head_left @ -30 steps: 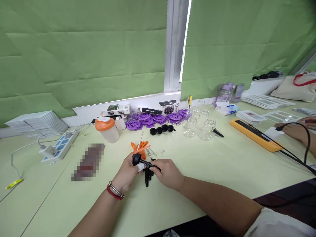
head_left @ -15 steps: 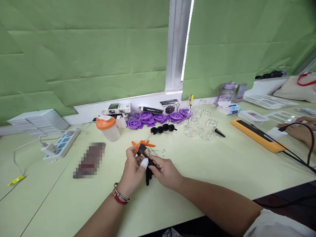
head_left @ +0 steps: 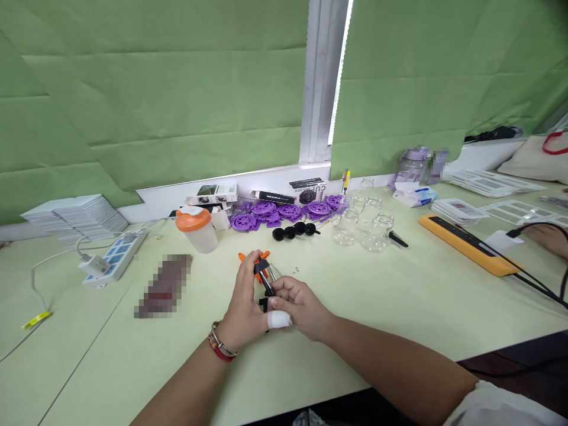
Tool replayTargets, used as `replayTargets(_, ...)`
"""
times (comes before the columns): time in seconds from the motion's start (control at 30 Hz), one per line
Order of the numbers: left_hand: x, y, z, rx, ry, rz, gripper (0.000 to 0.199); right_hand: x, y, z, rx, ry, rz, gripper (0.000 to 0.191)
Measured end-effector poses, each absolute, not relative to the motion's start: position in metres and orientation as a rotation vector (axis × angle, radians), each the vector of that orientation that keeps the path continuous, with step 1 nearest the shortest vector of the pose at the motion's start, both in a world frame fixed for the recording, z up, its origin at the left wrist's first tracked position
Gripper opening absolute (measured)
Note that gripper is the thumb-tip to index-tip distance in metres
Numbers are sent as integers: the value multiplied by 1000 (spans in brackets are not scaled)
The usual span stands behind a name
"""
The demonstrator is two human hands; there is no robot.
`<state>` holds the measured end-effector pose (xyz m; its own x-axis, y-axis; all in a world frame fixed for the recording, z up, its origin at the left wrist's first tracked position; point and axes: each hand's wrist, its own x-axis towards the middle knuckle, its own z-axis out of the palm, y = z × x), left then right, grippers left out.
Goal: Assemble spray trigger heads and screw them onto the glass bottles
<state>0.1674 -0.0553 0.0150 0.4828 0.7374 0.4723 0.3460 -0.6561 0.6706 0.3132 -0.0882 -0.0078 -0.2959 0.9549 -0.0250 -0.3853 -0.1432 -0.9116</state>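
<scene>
My right hand (head_left: 299, 307) is closed around the lower end of a black and silver rod (head_left: 267, 283) with a wider black piece at its top. Beside it, my left hand (head_left: 248, 302) has its fingers stretched upward along the rod's far end, thumb spread apart. White wrapping (head_left: 279, 319) covers that thumb. Orange plastic parts (head_left: 247, 260) lie on the table just behind my fingers. A thin metal piece (head_left: 274, 271) lies close by, with tiny bits to its right. Black parts under my hands are mostly hidden.
Behind are purple wheel-shaped parts (head_left: 288, 212), round black pieces (head_left: 290, 232) and clear glass vessels (head_left: 373, 239). An orange-lidded cup (head_left: 195, 228) and power strip (head_left: 116, 260) stand left. Rightward lie a yellow-black device (head_left: 465, 245) and another person's hand (head_left: 552, 236).
My left hand has loosened from around the rod; its fingers straightened and its thumb swung out to the right. The right hand keeps its hold. The view has shifted slightly.
</scene>
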Motion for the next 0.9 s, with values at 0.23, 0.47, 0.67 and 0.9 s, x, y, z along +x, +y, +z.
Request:
replayTargets(0.23, 164, -53, 14, 2508, 934, 819, 153, 317, -88, -7, -729, -1085, 1692, 32)
replayTargets(0.47, 166, -56, 19, 2546, 910, 831, 141, 318, -89, -3, -741, -1085, 1714, 33)
replayTargets(0.67, 163, -55, 17, 2493, 841, 762, 147, 319, -88, -4, -740, -1107, 1727, 34)
replayTargets(0.9, 168, -58, 16, 2565, 914, 898, 132, 320, -84, -9, -737, -1081, 1754, 35)
